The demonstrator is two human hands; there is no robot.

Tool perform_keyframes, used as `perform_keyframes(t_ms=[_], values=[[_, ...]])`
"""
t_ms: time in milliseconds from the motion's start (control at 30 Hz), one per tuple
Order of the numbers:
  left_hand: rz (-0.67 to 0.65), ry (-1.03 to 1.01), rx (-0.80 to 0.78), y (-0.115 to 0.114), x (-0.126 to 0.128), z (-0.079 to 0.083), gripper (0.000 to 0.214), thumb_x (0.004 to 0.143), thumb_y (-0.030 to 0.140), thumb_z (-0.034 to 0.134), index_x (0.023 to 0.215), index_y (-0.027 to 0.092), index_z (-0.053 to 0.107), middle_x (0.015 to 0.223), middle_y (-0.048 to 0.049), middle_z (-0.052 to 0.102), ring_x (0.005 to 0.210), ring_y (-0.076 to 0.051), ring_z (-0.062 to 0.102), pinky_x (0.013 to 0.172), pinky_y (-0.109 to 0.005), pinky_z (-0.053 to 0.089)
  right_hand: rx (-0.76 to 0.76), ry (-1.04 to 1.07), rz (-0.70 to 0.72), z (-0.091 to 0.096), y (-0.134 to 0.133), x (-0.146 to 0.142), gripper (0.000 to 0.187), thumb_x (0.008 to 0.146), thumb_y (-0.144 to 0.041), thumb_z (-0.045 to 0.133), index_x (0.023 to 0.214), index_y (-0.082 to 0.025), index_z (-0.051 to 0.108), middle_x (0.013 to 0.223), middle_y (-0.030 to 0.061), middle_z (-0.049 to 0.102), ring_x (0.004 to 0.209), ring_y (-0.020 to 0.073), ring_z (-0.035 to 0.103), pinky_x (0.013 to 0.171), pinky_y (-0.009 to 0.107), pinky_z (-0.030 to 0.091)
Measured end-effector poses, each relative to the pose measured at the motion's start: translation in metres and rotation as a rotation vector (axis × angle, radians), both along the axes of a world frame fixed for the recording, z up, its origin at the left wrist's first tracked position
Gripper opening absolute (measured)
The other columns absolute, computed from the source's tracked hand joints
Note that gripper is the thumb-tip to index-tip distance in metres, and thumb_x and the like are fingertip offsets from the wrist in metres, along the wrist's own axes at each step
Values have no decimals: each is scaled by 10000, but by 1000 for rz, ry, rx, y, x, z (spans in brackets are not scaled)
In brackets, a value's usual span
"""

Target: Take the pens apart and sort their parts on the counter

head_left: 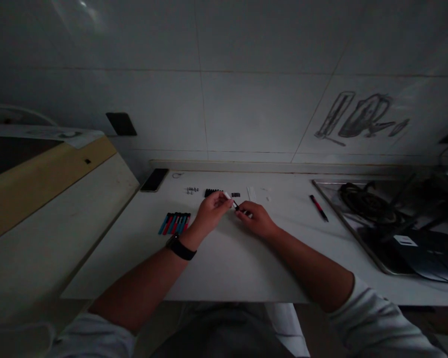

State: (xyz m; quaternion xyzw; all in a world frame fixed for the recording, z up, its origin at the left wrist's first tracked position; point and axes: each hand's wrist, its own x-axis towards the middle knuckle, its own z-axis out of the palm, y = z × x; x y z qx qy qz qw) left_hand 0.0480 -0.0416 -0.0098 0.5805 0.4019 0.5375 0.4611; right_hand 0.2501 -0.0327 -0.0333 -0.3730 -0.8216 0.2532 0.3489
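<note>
My left hand (pixel 210 213) is closed on a small white tube-shaped piece (pixel 228 197), which slants down to the right. A dark, thin part (pixel 236 206) sticks out of its lower end, and the closed fingers of my right hand (pixel 258 218) pinch it there. The exact kind of piece is too small and dim to tell. Just behind my left hand lies a row of black caps or short pieces (pixel 213 192). Left of my wrist, several blue and red sticks with black ends (pixel 174 223) lie side by side.
On the white countertop (pixel 231 268) are a phone (pixel 155 180), small metal parts (pixel 191 190), dark square pieces (pixel 236 195), thin white strips (pixel 251 193) and a red-and-black pen (pixel 318 208). A gas stove (pixel 373 204) stands at right. A slanted pale panel (pixel 59 194) borders the left.
</note>
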Motion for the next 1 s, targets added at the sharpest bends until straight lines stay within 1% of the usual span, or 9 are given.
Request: perform_keyframes(t_ms=[100, 167, 300, 400, 467, 533, 733, 867, 1000], values=[[77, -41, -14, 8, 7, 6, 377, 865, 527, 747, 981, 186, 633, 929, -50, 702, 866, -172, 690, 781, -299, 565, 27, 12, -32, -1, 6, 6, 188, 982, -361, 585, 945, -224, 708, 919, 48, 722, 776, 159, 656, 699, 271, 519], [112, -74, -35, 13, 11, 9, 396, 867, 546, 735, 1009, 192, 629, 946, -51, 698, 873, -173, 688, 757, -293, 576, 78, 31, -126, 0, 18, 18, 180, 976, -338, 584, 987, -221, 721, 952, 59, 730, 823, 170, 671, 731, 278, 527], [77, -97, -107, 20, 16, 4, 433, 824, 559, 767, 1010, 185, 654, 967, -53, 695, 861, -163, 674, 728, -274, 579, 172, 122, -545, 0, 57, 67, 226, 962, -319, 567, 1079, -199, 719, 1049, 94, 742, 877, 195, 680, 816, 316, 536], [23, -83, -163, 19, 13, -9, 461, 774, 553, 809, 999, 174, 674, 969, -54, 692, 838, -158, 659, 698, -266, 574, 67, 57, -765, -7, 85, 107, 258, 933, -250, 571, 1130, -172, 720, 1010, 96, 756, 887, 208, 685, 864, 336, 523], [7, -85, -186, 17, 10, -19, 470, 763, 545, 820, 1009, 169, 681, 956, -50, 682, 831, -159, 650, 684, -269, 578, -44, -66, -778, -15, 97, 123, 260, 905, -209, 599, 1123, -174, 735, 1010, 91, 763, 903, 211, 685, 868, 329, 513], [-6, -89, -210, 15, 7, -25, 461, 764, 531, 822, 1010, 166, 686, 949, -49, 676, 829, -159, 645, 682, -272, 579, -92, -170, -757, -22, 105, 129, 292, 888, -174, 608, 1149, -187, 740, 1045, 84, 765, 929, 204, 682, 884, 315, 503], [-85, -71, -212, 7, 6, -26, 406, 795, 500, 805, 985, 162, 683, 938, -45, 669, 807, -147, 632, 687, -265, 563, -71, -331, -759, -32, 112, 124, 325, 900, -204, 606, 1186, -233, 756, 1082, 78, 753, 951, 212, 673, 870, 310, 491], [-124, -35, -204, 5, 7, -26, 381, 826, 492, 778, 986, 164, 670, 915, -40, 665, 791, -142, 628, 706, -270, 555, -46, -317, -793, -31, 111, 124, 236, 894, -240, 609, 1054, -226, 782, 1079, 89, 757, 973, 228, 671, 869, 323, 490], [-148, 13, -176, 7, 6, -30, 377, 849, 500, 747, 1008, 169, 661, 906, -37, 664, 773, -140, 629, 706, -274, 542, -50, -161, -891, -29, 111, 128, 187, 893, -263, 583, 976, -221, 745, 1005, 81, 773, 915, 222, 681, 868, 331, 500]])
